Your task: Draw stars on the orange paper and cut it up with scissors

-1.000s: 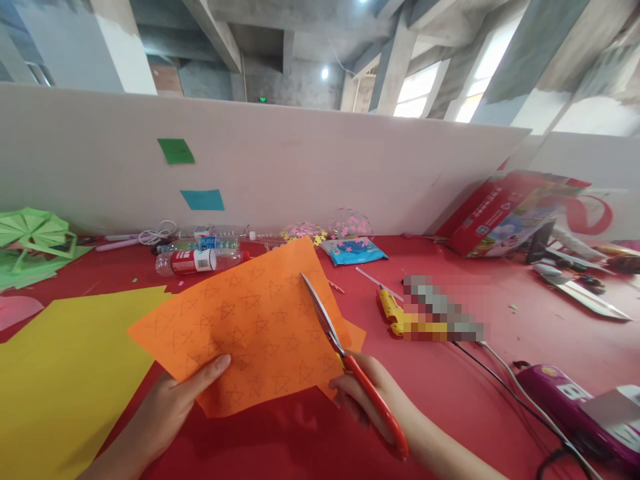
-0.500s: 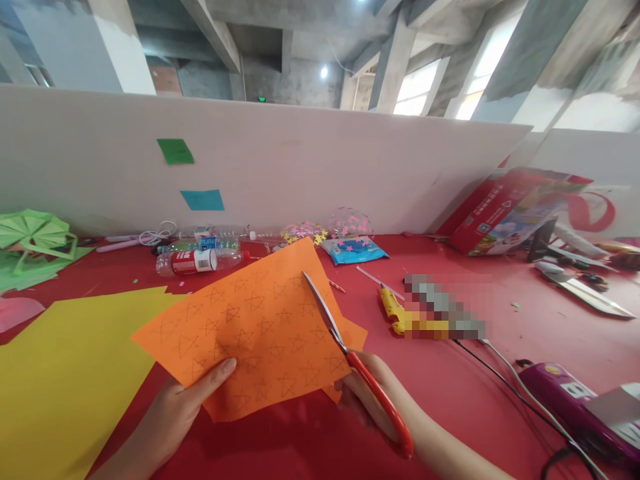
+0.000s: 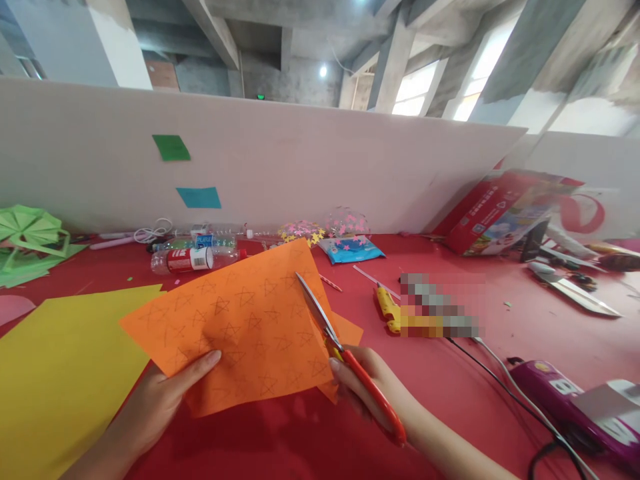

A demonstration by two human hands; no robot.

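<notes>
An orange sheet of paper [image 3: 240,327], marked with several hand-drawn stars, is held up over the red table. My left hand [image 3: 165,393] pinches its lower left side, thumb on top and the other fingers hidden behind. My right hand [image 3: 370,380] grips red-handled scissors [image 3: 367,387], whose blades point up and left across the sheet's right part. Whether the blades are fully closed I cannot tell. Another orange piece [image 3: 347,328] shows behind the sheet at the right.
Yellow paper [image 3: 75,360] lies at the left, near green folded paper [image 3: 30,230]. Plastic bottles [image 3: 190,260], a blue packet [image 3: 353,250] and star-filled clear shapes [image 3: 347,220] line the white partition [image 3: 300,160]. Rightward are a yellow glue gun [image 3: 387,308], cables, a purple device [image 3: 555,400] and a red bag [image 3: 500,213].
The orange sheet and my left hand have moved slightly left. My right hand has shifted a little left with the scissors, and its thumb now shows beside the sheet's edge.
</notes>
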